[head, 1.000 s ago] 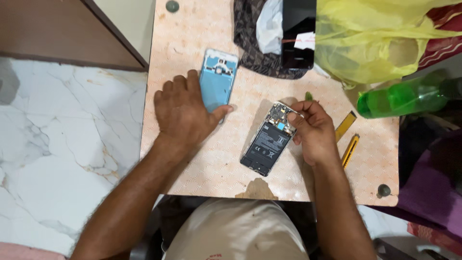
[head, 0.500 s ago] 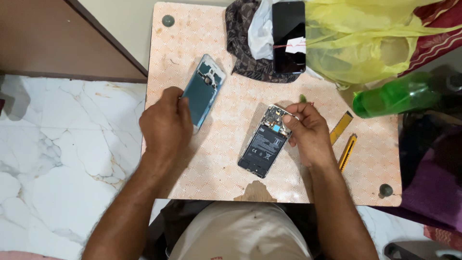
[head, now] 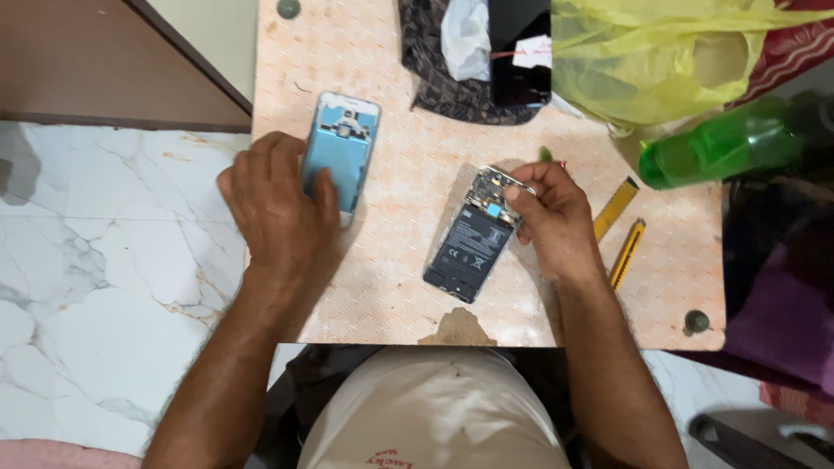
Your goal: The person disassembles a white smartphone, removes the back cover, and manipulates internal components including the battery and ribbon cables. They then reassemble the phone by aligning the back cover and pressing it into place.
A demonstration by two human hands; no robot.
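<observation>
Small speckled table (head: pixel 391 260) w/ yellow plastic bag (head: pixel 660 52) and green bottle (head: pixel 730 143) at far right. Left hand (head: pixel 278 204) lies on the blue back cover (head: pixel 340 156), fingers curled round its lower end. Opened phone (head: pixel 473 239) mid-table; right hand (head: pixel 556 213) pinches a thin metal bit, prob. tweezers (head: pixel 508 178), at its top.

One head-worn camera looks straight down from above the seated person's lap onto the small table (head: pixel 373 260), fairly close.
</observation>
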